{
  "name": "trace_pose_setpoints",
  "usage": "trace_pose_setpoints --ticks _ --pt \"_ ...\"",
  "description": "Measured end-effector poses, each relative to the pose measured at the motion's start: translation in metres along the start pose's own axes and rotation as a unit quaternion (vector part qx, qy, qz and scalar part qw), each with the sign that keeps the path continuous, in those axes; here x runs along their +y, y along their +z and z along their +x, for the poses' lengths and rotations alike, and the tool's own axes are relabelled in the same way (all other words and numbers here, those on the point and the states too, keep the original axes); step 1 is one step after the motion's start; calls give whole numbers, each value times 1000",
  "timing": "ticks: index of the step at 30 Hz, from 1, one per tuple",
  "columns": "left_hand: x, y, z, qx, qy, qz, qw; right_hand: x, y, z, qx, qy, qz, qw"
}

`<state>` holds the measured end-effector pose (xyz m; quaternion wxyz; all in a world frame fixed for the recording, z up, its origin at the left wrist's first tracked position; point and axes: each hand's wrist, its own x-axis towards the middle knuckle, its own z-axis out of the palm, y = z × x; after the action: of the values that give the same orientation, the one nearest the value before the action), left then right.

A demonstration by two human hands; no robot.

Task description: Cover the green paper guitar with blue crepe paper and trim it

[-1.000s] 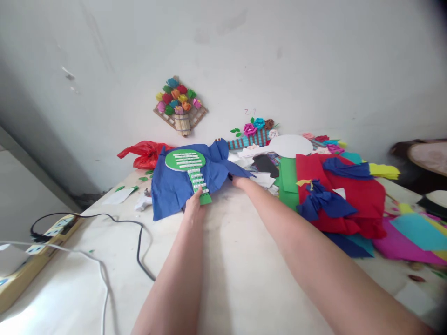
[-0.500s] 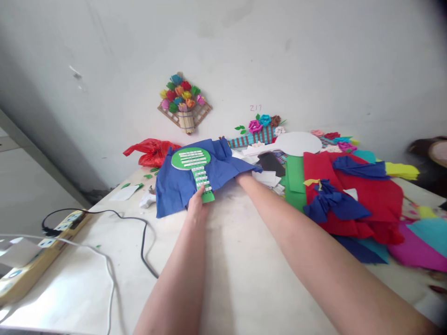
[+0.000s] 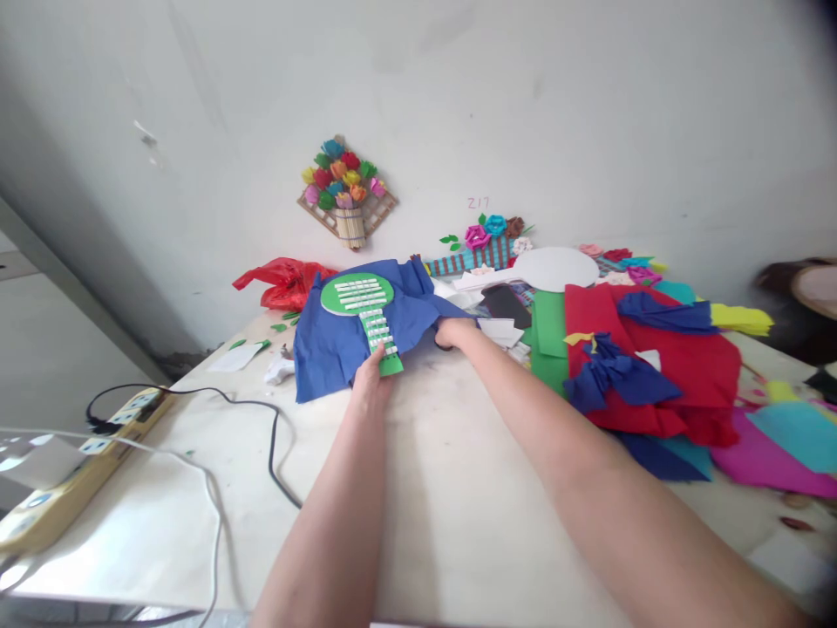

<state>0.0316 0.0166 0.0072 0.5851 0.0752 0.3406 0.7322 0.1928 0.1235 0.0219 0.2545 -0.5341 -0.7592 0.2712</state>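
Here, left hand (image 3: 370, 377) clamps the green paddle (image 3: 357, 298) low, probably for steadiness.
Right hand (image 3: 456, 332) is near blue paper (image 3: 323, 356); its grip I cannot tell.

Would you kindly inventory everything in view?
Paddle: one, green-white, centre
Sheet: one, blue, behind paddle
Bag: one, red, back left
Flower basket: one, multicoloured, upper left
Power strip: one, cream, left
Cables: several, black and white, left
Blank paddle: one, white, back
Paper flowers: several, multicoloured, back
Phone-like slab: one, black, back
Scraps: several, white, back
Papers: many, red, blue, green, yellow, right
Table: one, pale, below
Wall: one, grey, behind
Left hand: one, bare, gripping paddle
Right hand: one, bare, at sheet's edge
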Motion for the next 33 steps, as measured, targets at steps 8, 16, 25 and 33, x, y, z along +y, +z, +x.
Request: trace_pose_setpoints --ticks 8,16,25,33 --pt "-3 -5 4 -8 14 4 1000 -20 -16 -69 -193 137 -77 968" --pt "-5 -6 5 5 55 14 998 0 -36 -102 -284 129 64 948" --pt "-5 -10 8 -1 77 25 997 9 -38 -112 -342 16 164 925" --pt "-3 -8 6 19 77 23 997 -25 -19 -113 -315 42 210 925"
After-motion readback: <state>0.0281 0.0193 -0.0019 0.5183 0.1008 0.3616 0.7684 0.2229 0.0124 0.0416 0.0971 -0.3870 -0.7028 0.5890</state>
